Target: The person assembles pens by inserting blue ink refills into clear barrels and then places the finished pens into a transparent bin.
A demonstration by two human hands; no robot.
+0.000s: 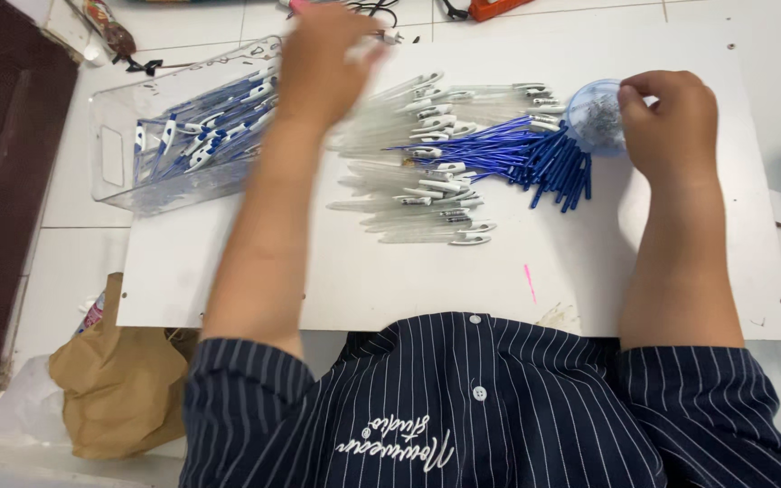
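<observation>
Pinstriped navy shirt fabric fills the bottom of the view, buttoned down the middle, with both bare forearms reaching out from its short sleeves over a white board.

Right hand rests at the board's far right, its fingers curled in and the fingertips pinched together at the rim of a small round clear cup that holds tiny metal bits, too small to tell what kind. What the fingertips grip, if anything, cannot be made out.

Left hand hangs blurred over the far edge of the board, between the clear plastic bin and the heaps of parts; its fingers point away and downward, and whether they grasp anything cannot be told.

Between the two hands lies a fan of clear pen barrels with white clips, spread flat on the board. Across them, just beside the cup, lies a bundle of blue ink refills, their ends fanned toward the right hand.

To the left, partly on the board, the clear plastic bin holds a heap of pens with blue and white parts. A pink mark shows on the board near the shirt. On the tiled floor by the left elbow sits a crumpled brown paper bag.
</observation>
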